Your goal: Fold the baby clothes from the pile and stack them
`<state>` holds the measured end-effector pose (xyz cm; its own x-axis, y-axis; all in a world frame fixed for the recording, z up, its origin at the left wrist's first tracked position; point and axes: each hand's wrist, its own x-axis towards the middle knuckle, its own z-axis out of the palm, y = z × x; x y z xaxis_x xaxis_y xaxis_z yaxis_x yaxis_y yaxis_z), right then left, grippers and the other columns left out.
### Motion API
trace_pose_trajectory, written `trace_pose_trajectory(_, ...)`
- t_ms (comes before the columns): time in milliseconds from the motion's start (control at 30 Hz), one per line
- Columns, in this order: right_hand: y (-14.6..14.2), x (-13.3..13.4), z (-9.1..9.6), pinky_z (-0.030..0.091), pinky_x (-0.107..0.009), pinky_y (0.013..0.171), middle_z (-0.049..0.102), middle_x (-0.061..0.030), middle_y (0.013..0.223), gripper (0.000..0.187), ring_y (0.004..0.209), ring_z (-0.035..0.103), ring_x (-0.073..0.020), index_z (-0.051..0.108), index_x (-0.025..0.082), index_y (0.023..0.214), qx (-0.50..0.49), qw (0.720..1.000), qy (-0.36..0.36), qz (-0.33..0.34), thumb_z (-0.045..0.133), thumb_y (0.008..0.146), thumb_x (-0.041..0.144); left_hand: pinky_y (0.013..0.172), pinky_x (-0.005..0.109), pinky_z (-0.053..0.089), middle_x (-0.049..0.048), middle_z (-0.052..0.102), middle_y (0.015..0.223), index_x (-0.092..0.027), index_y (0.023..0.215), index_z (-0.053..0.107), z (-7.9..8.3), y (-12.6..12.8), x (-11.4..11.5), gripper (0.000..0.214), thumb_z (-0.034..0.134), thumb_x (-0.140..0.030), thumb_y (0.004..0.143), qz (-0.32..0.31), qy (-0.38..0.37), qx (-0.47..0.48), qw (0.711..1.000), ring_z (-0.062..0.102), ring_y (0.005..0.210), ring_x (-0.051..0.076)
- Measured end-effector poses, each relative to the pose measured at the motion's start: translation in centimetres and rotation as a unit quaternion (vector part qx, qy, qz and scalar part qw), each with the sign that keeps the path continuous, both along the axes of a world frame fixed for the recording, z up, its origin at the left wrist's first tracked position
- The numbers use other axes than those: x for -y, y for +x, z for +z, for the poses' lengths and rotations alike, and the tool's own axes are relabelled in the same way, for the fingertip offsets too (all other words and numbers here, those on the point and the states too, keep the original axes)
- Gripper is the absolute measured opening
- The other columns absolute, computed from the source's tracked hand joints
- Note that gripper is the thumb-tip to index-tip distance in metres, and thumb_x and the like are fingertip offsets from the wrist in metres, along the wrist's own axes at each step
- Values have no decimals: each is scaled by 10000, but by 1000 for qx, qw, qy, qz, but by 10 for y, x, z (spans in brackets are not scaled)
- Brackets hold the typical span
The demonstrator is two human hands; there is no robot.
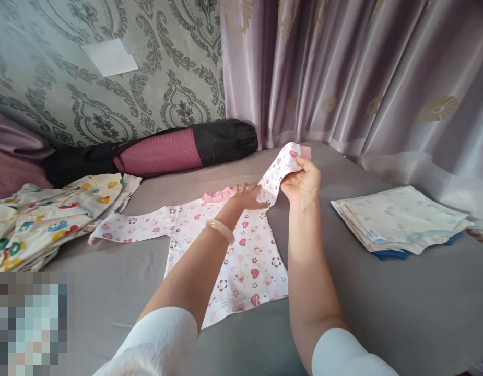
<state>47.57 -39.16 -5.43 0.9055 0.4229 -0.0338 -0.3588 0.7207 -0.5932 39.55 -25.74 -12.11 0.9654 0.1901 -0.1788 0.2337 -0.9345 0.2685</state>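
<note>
A small long-sleeved shirt (241,261), white with pink hearts and flowers and a pink collar, lies spread on the grey bed sheet. My left hand (249,197) rests with fingers stretched out on its right shoulder, just beside the collar. Pinched near the pink cuff, the shirt's right sleeve is lifted off the sheet by my right hand (304,180). The opposite sleeve (135,227) lies flat out to the left. My left forearm, with a pale bangle (220,231), hides part of the shirt's middle.
Several folded clothes (398,219) lie stacked on the right. Loose white clothes with colourful prints (49,214) are heaped on the left. A black and dark-pink mesh bag (158,151) lies along the wall, next to a purple curtain (343,68). A pixelated patch covers the lower left corner.
</note>
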Motion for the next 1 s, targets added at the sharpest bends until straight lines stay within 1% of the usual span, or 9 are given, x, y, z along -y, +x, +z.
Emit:
trace_pose_trajectory(167,-9,-13,1,565,-232,631,672,2,771,116,743,658,-131,645,197,821,6,999,-35,31,566,741,166,1109,704,108,177,408,1519,-194,1384,467,-2,3,-6,840,545,-738,749,-3,-10,16,1000,252,1420,469)
trace_pose_trajectory(367,-28,-32,4,455,-154,449,646,20,727,104,581,587,-81,629,196,800,-27,994,-62,92,612,704,161,1117,698,82,200,268,1590,-215,1487,334,-15,4,-12,983,546,-785,715,21,-14,23,999,119,1474,459)
trace_pose_trajectory(467,-36,-41,1,429,-140,425,626,29,684,98,543,562,-67,612,189,766,-30,990,-74,118,649,683,154,1116,704,78,199,202,1614,-223,1513,293,-19,1,-13,995,553,-770,724,29,-14,35,999,96,1478,462)
trace_pose_trajectory(600,-44,-51,-3,431,-125,434,617,34,658,109,529,557,-55,631,167,777,-30,986,-87,138,663,680,129,1129,691,84,154,146,1638,-271,1535,237,-18,-22,-19,955,589,-699,757,52,-14,82,995,80,1488,443)
trace_pose_trajectory(700,-51,-59,-7,434,-124,436,630,29,663,106,533,567,-57,646,157,793,-37,982,-117,141,655,694,118,1146,637,167,141,270,1601,-261,1462,386,-17,-54,-31,771,629,-578,803,89,-18,147,985,175,1476,405)
trace_pose_trajectory(767,-56,-64,-11,433,-127,435,631,26,652,103,527,566,-61,654,152,793,-29,978,-148,144,672,695,126,1127,585,273,141,431,1506,-242,1365,505,-17,-79,-42,587,626,-474,839,137,-30,206,968,341,1404,369)
trace_pose_trajectory(833,-63,-69,-15,435,-137,432,626,25,628,101,512,554,-67,656,149,773,-5,971,-183,151,709,687,147,1065,515,393,143,587,1334,-207,1268,578,-18,-103,-54,454,607,-394,855,212,-72,267,937,515,1253,318)
trace_pose_trajectory(900,-71,-73,-20,440,-150,431,626,20,608,99,507,549,-78,657,150,751,28,961,-224,162,731,686,165,939,432,502,129,662,1180,-184,1201,610,-19,-124,-64,393,577,-382,864,295,-150,315,889,619,1076,264)
trace_pose_trajectory(1000,-85,-78,-27,461,-171,449,638,11,610,73,531,570,-101,659,159,736,86,933,-302,175,723,701,169,768,346,554,103,688,1065,-173,1157,617,-24,-151,-71,385,566,-394,846,384,-249,353,816,667,910,218)
